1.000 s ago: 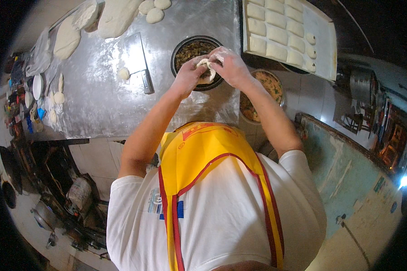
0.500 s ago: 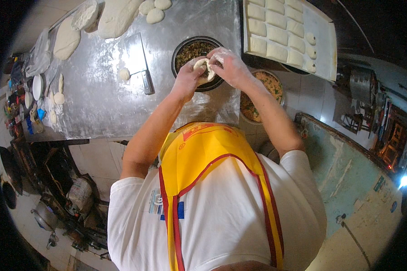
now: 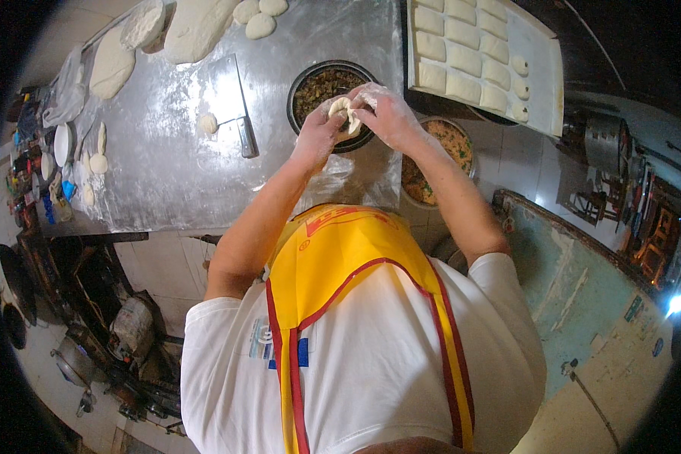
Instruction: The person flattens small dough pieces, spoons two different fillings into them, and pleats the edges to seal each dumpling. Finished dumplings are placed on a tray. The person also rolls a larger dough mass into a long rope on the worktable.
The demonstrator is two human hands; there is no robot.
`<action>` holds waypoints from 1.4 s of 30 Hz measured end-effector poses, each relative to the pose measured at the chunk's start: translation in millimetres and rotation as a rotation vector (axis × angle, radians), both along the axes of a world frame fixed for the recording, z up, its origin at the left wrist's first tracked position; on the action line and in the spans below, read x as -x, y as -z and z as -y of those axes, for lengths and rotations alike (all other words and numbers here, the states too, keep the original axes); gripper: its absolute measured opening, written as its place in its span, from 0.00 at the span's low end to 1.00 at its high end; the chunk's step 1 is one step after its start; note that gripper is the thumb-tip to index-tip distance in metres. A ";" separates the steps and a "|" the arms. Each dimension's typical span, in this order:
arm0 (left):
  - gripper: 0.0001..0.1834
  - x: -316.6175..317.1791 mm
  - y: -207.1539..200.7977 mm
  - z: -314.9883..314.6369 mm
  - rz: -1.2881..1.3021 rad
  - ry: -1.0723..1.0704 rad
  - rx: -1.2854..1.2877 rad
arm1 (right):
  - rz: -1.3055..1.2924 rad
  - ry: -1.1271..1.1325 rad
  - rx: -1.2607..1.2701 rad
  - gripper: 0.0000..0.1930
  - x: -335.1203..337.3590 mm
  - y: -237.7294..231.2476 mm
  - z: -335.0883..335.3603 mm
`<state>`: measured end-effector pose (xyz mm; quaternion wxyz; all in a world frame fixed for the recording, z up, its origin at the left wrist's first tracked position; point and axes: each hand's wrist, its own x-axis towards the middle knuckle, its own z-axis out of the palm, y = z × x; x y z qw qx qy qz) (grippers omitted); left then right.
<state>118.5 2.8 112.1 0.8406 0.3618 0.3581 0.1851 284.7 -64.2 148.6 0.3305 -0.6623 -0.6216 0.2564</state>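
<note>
While the flour-dusted left hand (image 3: 315,140) cups a small, pale, open-topped piece of raw dough (image 3: 354,124), its fingers curled around the side, the floury right hand (image 3: 384,119) grips the far right edge between thumb and fingers. The dough sits in both hands above the near right part of a round black bowl (image 3: 290,107) of chopped brown filling (image 3: 319,89). Left of the bowl, on a floury grey metal tabletop (image 3: 155,178), lie a broad-bladed knife with a black handle (image 3: 247,138) and a small white dough ball (image 3: 207,123). Beyond the right forearm stand a round pan of orange, green-flecked filling (image 3: 448,144) and a white-lined rectangular tray (image 3: 546,94) bearing rows of pale dough pieces (image 3: 463,57).
</note>
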 end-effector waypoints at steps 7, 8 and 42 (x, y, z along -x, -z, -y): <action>0.18 -1.6 1.0 3.7 0.190 -0.201 0.222 | -0.547 0.323 0.242 0.09 6.3 0.4 -2.7; 0.18 -2.3 2.0 5.7 0.260 -0.235 0.252 | -0.451 0.265 0.211 0.09 7.8 2.1 -1.9; 0.17 -7.7 14.5 5.6 -0.007 -0.135 -0.210 | -0.252 0.270 0.124 0.07 7.1 -2.5 -2.6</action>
